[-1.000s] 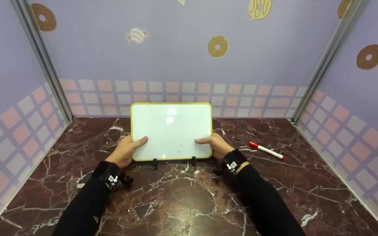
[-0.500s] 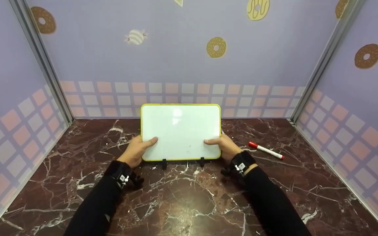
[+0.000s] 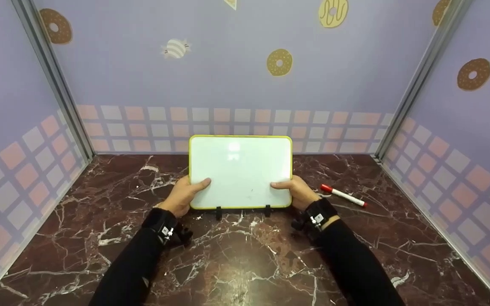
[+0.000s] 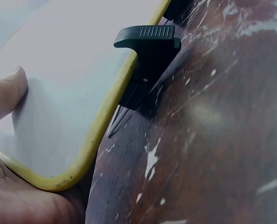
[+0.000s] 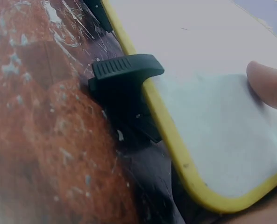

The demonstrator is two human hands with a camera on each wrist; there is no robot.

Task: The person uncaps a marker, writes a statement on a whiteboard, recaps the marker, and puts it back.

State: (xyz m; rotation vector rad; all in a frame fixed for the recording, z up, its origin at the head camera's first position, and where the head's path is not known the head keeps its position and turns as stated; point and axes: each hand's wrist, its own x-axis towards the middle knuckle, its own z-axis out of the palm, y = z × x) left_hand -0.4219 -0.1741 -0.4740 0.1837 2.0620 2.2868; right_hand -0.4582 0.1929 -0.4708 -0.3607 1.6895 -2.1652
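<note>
A dark red marbled counter point(image 3: 236, 263) lies beneath a yellow-rimmed whiteboard point(image 3: 240, 163), its long axis side to side. The left hand point(image 3: 183, 196) grips the whiteboard's left edge, thumb on the face; the right hand point(image 3: 302, 192) mirrors this. Right of the whiteboard, nearer the right hand, lies a red-capped marker point(image 3: 344, 195).

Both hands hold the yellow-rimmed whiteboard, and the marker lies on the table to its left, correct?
Not quite: the head view shows the marker on the table to the right of the whiteboard. The left hand and right hand do hold it.
</note>
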